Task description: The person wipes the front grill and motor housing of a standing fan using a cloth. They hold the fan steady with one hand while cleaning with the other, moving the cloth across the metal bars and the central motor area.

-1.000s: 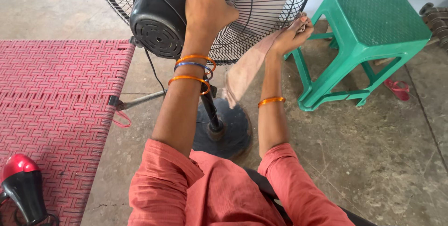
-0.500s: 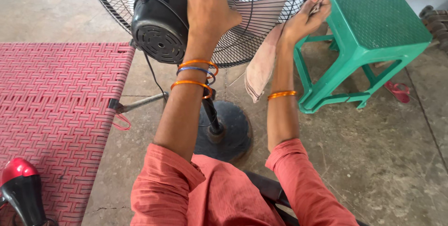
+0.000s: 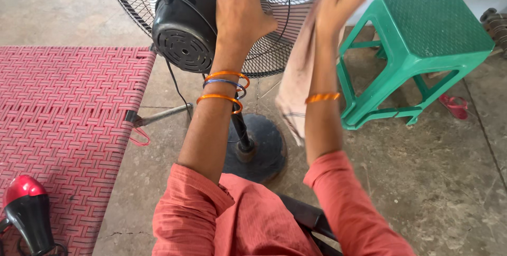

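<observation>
The fan guard (image 3: 296, 50) is made of thin black metal wire, kind of semi-glossy. The motor housing (image 3: 185, 29) behind it is seen as smooth black plastic with a slight sheen. A soft, matt, pale cloth (image 3: 296, 87), a bit grubby, is hung just right of the guard. The stool (image 3: 422, 34), right of the fan, is moulded green plastic, its top textured with a fine grid. Left of the fan, a cot (image 3: 68, 118) is covered in woven red strapping. The floor (image 3: 433, 182) is rough, stained concrete. The sleeves (image 3: 222, 224) are matt orange-red fabric.
</observation>
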